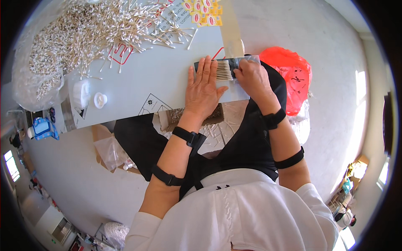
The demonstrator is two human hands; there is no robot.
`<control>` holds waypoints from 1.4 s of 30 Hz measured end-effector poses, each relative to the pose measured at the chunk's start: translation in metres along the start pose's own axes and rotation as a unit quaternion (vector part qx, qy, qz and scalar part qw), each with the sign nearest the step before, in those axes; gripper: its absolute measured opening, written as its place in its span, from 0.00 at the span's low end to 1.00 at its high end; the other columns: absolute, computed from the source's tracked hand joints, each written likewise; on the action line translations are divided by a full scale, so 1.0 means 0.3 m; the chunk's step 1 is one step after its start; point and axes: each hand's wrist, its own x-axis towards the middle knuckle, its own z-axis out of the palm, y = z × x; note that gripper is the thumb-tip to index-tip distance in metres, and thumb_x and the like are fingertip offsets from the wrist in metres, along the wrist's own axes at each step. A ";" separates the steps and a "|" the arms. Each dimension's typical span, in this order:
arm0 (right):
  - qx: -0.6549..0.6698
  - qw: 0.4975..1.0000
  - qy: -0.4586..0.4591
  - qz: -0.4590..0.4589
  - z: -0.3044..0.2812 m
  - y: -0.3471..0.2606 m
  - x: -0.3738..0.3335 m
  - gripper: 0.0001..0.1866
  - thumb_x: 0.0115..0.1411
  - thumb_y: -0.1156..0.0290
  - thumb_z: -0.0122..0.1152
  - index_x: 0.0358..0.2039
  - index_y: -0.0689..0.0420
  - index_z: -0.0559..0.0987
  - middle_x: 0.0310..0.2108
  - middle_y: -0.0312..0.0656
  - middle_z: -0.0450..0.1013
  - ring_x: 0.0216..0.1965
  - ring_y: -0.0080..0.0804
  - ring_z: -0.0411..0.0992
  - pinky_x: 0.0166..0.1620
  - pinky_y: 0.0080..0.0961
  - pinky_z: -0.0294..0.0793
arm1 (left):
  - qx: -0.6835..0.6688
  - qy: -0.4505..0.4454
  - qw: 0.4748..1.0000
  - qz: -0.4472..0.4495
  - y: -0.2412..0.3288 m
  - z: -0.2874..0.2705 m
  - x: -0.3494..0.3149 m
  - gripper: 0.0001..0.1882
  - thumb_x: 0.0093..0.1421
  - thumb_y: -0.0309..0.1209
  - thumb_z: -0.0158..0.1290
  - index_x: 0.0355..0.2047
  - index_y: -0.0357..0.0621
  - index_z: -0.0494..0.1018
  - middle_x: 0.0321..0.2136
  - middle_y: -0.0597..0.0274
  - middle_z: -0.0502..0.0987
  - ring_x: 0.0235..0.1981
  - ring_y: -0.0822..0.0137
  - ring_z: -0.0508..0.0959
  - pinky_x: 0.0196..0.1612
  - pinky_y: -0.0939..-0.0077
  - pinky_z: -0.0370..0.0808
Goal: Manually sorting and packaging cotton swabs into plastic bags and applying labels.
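Near the table's right edge, a neat row of cotton swabs (224, 70) lies side by side on a dark flat backing (237, 62), with clear plastic film (242, 93) showing around its right end. My left hand (202, 90) rests flat with fingers stretched, over the backing and the left end of the row. Just right of the swabs, my right hand (254, 79) is closed, its curled fingers down on the backing and film. Whatever those fingers pinch is hidden beneath them.
A big heap of loose cotton swabs (92, 33) spills from a clear bag across the table (138, 92). Yellow-and-white packets (205, 12) lie at the far edge. A white round lid (100, 100) sits left. A red plastic bag (289, 75) hangs right; an open carton (215, 117) stands below.
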 end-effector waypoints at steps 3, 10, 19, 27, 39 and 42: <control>-0.102 0.992 -0.072 0.001 -0.028 -0.073 0.040 0.06 0.53 0.71 0.59 0.27 0.59 0.80 0.24 0.50 0.77 0.29 0.48 0.78 0.33 0.39 0.78 | -0.002 0.010 1.000 0.011 -0.007 0.005 0.000 0.42 0.61 0.46 0.54 0.69 0.41 0.50 0.71 0.54 0.50 0.72 0.58 0.48 0.71 0.51 0.43; -0.161 0.980 -0.117 0.020 -0.018 -0.104 0.093 0.06 0.47 0.74 0.58 0.24 0.62 0.81 0.21 0.52 0.76 0.27 0.50 0.78 0.32 0.41 0.76 | 0.013 0.008 0.999 0.032 -0.014 0.002 0.001 0.42 0.62 0.47 0.52 0.70 0.42 0.50 0.70 0.54 0.51 0.72 0.58 0.50 0.71 0.51 0.43; 0.058 0.986 -0.065 0.142 -0.019 -0.021 0.058 0.08 0.45 0.67 0.61 0.20 0.58 0.81 0.22 0.51 0.76 0.27 0.49 0.77 0.34 0.41 0.76 | 0.007 0.008 1.000 0.029 -0.011 0.009 0.009 0.42 0.63 0.47 0.52 0.70 0.44 0.49 0.71 0.56 0.50 0.72 0.60 0.48 0.71 0.51 0.42; 0.071 0.992 -0.046 0.097 0.004 0.014 0.043 0.08 0.46 0.67 0.61 0.19 0.59 0.80 0.20 0.52 0.75 0.26 0.50 0.76 0.32 0.41 0.76 | 0.007 0.000 0.999 0.045 0.012 0.013 0.033 0.41 0.62 0.46 0.52 0.70 0.45 0.50 0.70 0.55 0.51 0.72 0.60 0.49 0.71 0.51 0.43; 0.100 0.989 -0.061 0.088 -0.001 0.028 0.049 0.09 0.46 0.67 0.61 0.19 0.60 0.79 0.19 0.52 0.74 0.25 0.51 0.75 0.32 0.40 0.75 | 0.014 0.032 0.999 0.003 0.042 0.039 0.053 0.35 0.64 0.38 0.51 0.69 0.46 0.52 0.70 0.56 0.53 0.71 0.59 0.52 0.71 0.51 0.44; 0.092 0.990 -0.059 0.085 0.003 0.014 0.056 0.09 0.46 0.67 0.60 0.19 0.60 0.79 0.20 0.52 0.75 0.26 0.51 0.75 0.32 0.41 0.75 | 0.013 0.048 0.999 -0.003 0.049 0.049 0.057 0.35 0.64 0.37 0.51 0.68 0.46 0.53 0.69 0.55 0.54 0.71 0.58 0.52 0.70 0.50 0.45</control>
